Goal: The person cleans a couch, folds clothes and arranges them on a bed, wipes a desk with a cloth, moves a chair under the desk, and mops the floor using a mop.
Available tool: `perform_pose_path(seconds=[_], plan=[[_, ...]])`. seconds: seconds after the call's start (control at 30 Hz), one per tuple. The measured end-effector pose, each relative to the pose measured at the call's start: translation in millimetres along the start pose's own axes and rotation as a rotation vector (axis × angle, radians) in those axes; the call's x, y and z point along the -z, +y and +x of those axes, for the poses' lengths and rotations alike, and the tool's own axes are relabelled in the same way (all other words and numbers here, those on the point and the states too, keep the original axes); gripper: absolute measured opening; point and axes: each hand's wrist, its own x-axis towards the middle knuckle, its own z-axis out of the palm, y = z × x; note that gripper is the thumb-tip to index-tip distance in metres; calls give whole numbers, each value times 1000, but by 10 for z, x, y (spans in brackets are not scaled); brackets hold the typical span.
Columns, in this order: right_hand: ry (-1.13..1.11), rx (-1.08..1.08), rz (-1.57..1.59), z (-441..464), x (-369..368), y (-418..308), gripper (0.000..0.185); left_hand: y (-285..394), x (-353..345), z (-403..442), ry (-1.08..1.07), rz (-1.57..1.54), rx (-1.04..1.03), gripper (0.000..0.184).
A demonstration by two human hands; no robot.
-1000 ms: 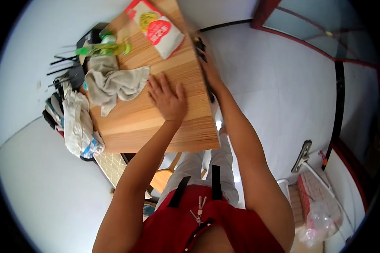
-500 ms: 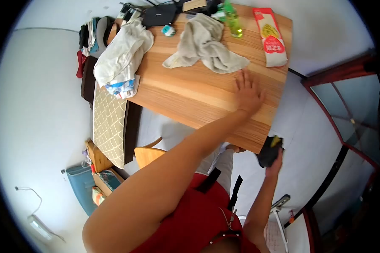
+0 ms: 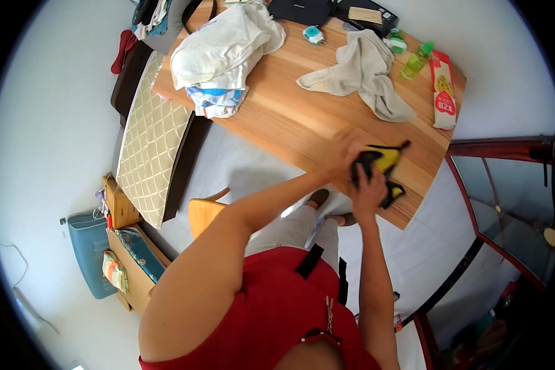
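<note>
A black and yellow item (image 3: 385, 161) lies over the near right part of the wooden table (image 3: 277, 105); its exact kind is hard to tell. My right hand (image 3: 370, 190) is on its near side, fingers closed on the black part. Beside its left edge is my left hand (image 3: 344, 152), blurred by motion, so its fingers cannot be made out clearly. A crumpled beige cloth (image 3: 367, 71) lies beyond both hands. To the cloth's right stand a green-capped bottle (image 3: 417, 60) and a red and white food packet (image 3: 444, 92).
White bundled fabric (image 3: 225, 52) lies at the table's left. A small white and teal object (image 3: 313, 34) and black devices (image 3: 299, 9) sit along the far edge. Near the table's front are a wooden chair (image 3: 205, 214) and a patterned mattress (image 3: 154, 135).
My right hand has brought the black and yellow item up from beside the table's edge to over its top. My left hand has moved from the tabletop to the item's side. The view has shifted.
</note>
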Motion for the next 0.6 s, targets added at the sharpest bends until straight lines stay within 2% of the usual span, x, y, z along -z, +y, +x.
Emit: perform_pose_path(seconds=[0.13, 0.2, 0.27, 0.33, 0.47, 0.57, 0.6], plan=[[-148, 312, 112, 170, -168, -762, 57, -228, 978, -606, 127, 141, 174, 42], [-173, 441, 131, 199, -232, -926, 56, -277, 1311, -874, 115, 240, 181, 42], [-161, 506, 155, 205, -215, -886, 51, -350, 1537, -1084, 92, 326, 176, 43], [-193, 568, 169, 133, -119, -685, 54, -414, 1652, -1293, 58, 381, 161, 43], [-132, 462, 80, -264, 125, -51, 39, -523, 1615, -1477, 40, 382, 196, 43], [-111, 281, -10, -564, 408, 383, 42, -497, 1530, -1446, 10, 349, 158, 41], [-83, 229, -35, -674, 486, 521, 42, -442, 1482, -1422, -15, 293, 204, 41]])
